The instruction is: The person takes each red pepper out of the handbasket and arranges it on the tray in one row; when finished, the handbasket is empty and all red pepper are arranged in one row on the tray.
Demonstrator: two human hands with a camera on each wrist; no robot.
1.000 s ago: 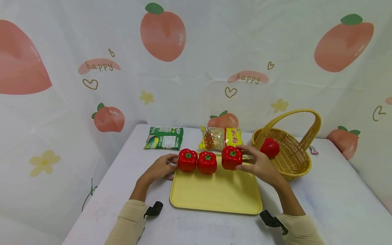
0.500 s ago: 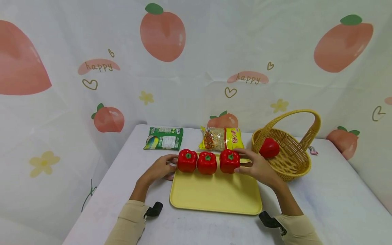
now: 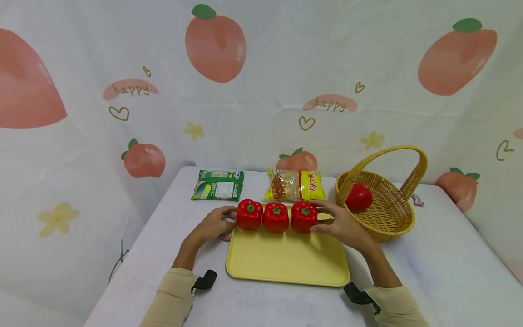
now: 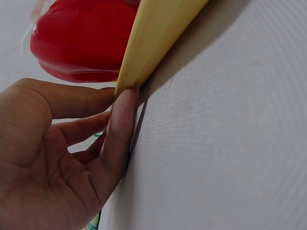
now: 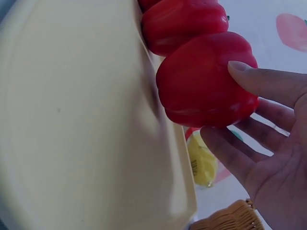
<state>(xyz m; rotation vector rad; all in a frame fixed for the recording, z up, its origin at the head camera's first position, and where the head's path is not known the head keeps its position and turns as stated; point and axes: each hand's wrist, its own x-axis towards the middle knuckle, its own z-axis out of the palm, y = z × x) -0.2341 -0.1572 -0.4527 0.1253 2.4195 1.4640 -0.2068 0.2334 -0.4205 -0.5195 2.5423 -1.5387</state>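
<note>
My right hand [image 3: 342,225] grips a red bell pepper [image 3: 303,218] from its right side, over the far part of the yellow tray [image 3: 286,261]. In the right wrist view the thumb lies on one side of this pepper [image 5: 206,81] and the fingers on the other. Two more bell peppers stand to its left along the tray's far side, a middle one [image 3: 275,219] and a left one [image 3: 249,216]. At the tray's left rim, my left hand [image 3: 212,223] pinches the edge between thumb and fingers; the left wrist view shows this rim [image 4: 144,43] close up.
Behind the tray lie a green packet [image 3: 218,185] and a yellow, partly clear packet [image 3: 294,185]. A wicker basket [image 3: 386,220] with a tall handle stands at the right, another red pepper-like thing [image 3: 359,197] inside. A printed white cloth hangs behind the table.
My right hand has brought its bell pepper left and slightly nearer to me, closing most of the gap to the middle pepper. The left hand stays at the tray's rim.
</note>
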